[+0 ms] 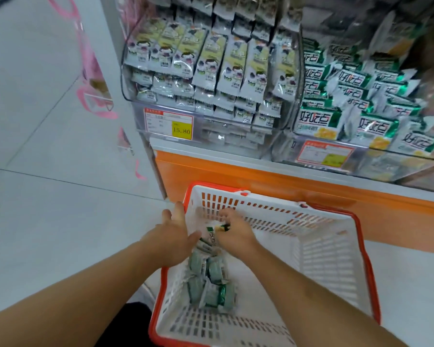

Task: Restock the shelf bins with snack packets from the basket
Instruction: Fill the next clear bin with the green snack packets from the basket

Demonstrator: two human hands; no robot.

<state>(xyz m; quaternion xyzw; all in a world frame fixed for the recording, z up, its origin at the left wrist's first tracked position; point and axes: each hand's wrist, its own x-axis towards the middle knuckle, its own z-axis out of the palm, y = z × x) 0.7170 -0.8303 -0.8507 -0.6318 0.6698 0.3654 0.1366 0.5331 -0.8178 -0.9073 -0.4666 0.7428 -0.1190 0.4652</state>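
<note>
Reaching into the basket [331,249], your right hand [232,230] pinches a green-and-white snack packet [212,237] near its far-left corner, while your left hand [177,236] hovers spread wide over the left rim, holding nothing. More green packets [208,284] lie heaped along the basket's left side. The white basket with its red rim sits on the pale tiled floor [48,159], just in front of the shelf's orange base [298,186]. Above that, two clear bins stand side by side: the left bin [211,96] is packed with grey packets, the right bin [361,116] with green ones, each with a price label [169,126] on its front edge.
</note>
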